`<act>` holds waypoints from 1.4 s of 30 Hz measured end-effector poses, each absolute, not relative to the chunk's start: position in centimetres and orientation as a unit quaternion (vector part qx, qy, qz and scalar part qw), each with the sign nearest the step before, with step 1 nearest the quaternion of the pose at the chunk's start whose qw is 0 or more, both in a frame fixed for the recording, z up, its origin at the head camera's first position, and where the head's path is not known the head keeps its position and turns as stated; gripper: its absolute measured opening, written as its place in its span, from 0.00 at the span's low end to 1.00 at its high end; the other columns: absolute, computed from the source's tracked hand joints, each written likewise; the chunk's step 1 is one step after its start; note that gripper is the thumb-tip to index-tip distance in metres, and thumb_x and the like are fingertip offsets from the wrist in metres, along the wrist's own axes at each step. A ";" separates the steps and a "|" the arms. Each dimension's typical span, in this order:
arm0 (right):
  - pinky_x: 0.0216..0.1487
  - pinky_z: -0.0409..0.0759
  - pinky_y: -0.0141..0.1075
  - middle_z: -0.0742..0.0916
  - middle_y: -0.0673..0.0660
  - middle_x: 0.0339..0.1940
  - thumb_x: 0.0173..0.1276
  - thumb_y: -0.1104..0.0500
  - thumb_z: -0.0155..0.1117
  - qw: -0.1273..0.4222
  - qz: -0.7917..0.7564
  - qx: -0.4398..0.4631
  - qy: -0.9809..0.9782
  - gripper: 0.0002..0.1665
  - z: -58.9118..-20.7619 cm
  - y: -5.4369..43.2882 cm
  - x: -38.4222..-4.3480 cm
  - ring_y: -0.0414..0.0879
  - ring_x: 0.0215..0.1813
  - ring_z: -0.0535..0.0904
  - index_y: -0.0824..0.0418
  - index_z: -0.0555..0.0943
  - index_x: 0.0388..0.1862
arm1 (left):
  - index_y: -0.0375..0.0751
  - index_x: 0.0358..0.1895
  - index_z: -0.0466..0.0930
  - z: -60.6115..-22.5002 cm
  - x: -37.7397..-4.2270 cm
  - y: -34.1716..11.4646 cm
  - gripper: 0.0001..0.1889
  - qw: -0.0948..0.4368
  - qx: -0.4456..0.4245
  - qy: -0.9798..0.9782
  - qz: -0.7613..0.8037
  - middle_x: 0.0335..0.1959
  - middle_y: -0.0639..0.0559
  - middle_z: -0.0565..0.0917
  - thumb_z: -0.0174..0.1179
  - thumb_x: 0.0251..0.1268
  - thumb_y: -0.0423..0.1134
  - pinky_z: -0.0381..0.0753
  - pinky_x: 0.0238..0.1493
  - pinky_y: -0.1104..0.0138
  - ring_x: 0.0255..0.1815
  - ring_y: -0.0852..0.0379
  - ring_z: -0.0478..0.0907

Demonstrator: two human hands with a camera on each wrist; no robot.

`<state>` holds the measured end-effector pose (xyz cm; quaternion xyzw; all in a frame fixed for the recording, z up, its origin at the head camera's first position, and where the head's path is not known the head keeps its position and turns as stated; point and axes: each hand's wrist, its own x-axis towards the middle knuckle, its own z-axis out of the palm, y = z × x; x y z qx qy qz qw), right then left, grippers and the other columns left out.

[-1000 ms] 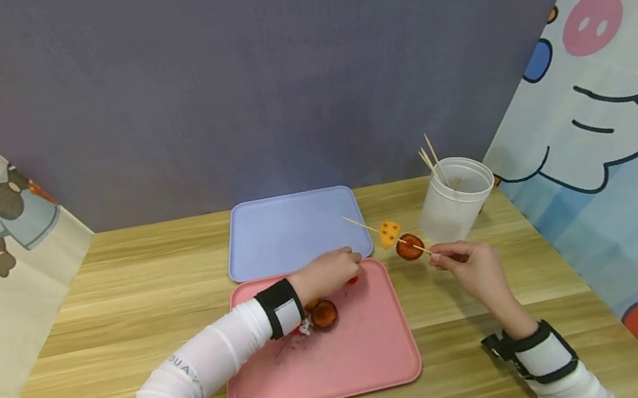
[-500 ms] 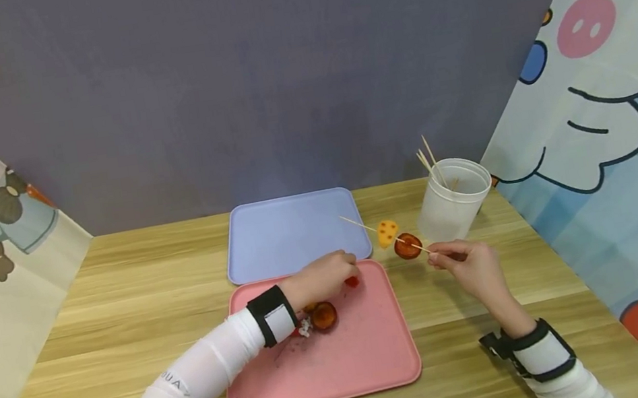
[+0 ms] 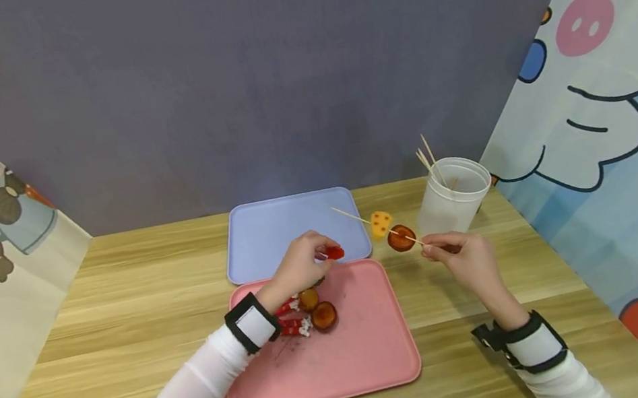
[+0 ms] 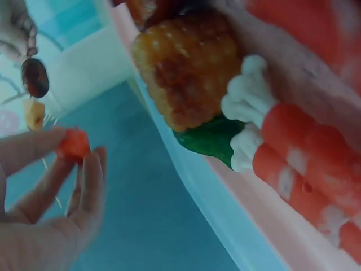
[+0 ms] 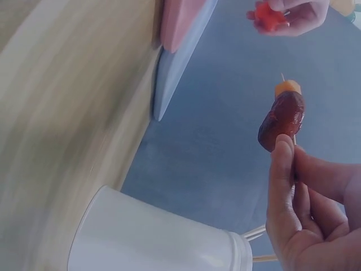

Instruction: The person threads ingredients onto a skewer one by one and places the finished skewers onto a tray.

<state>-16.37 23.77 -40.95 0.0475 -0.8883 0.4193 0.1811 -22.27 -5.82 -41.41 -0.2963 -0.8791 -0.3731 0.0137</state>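
My left hand (image 3: 297, 262) pinches a small red piece (image 4: 74, 145) between thumb and fingers, over the blue tray's front edge in the head view. With its fingertips, my right hand (image 3: 470, 261) pinches the near end of a bamboo skewer (image 3: 348, 216). Threaded on that skewer are a round brown slice (image 3: 401, 238), nearer the hand, and a yellow spotted wedge (image 3: 381, 224) beyond it. The skewer's bare far end points toward the upper left. In the right wrist view, the red piece (image 5: 269, 17) is apart from the skewer.
The pink tray (image 3: 360, 363) bears toy food: a corn piece (image 4: 180, 68), a green piece (image 4: 211, 140), red-and-white sticks (image 4: 310, 152) and another brown round (image 3: 324, 316). Behind it lies a blue tray (image 3: 275, 232). A white cup (image 3: 449, 208) with several skewers stands at back right.
My left hand has lifted the red piece from the pink tray and turned, uncovering the food under the wrist. My right hand has shifted slightly left and up with the skewer.
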 end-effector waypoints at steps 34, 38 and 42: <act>0.29 0.81 0.25 0.89 0.62 0.29 0.59 0.64 0.69 0.171 0.478 0.093 -0.857 0.08 -39.9 21.4 -17.3 0.28 0.27 0.83 0.66 0.87 0.38 | 0.32 0.43 0.81 -39.6 -22.3 -10.0 0.11 0.062 -0.011 -0.615 -0.786 0.33 0.52 0.85 0.65 0.58 0.32 0.82 0.46 0.65 0.36 0.55 0.84; 0.28 0.81 0.25 0.89 0.60 0.28 0.59 0.63 0.70 0.173 0.477 0.096 -0.856 0.08 -39.7 20.9 -17.3 0.28 0.26 0.83 0.65 0.87 0.37 | 0.37 0.38 0.82 -39.1 -22.6 -10.3 0.05 0.029 -0.001 -0.537 -0.843 0.35 0.51 0.85 0.62 0.60 0.29 0.81 0.49 0.63 0.36 0.56 0.84; 0.28 0.81 0.25 0.89 0.58 0.28 0.58 0.62 0.70 0.177 0.475 0.100 -0.856 0.08 -39.4 20.4 -17.3 0.28 0.26 0.82 0.63 0.87 0.37 | 0.41 0.36 0.82 -38.7 -22.9 -10.5 0.03 -0.002 0.010 -0.485 -0.875 0.35 0.51 0.85 0.60 0.63 0.30 0.81 0.49 0.65 0.37 0.57 0.84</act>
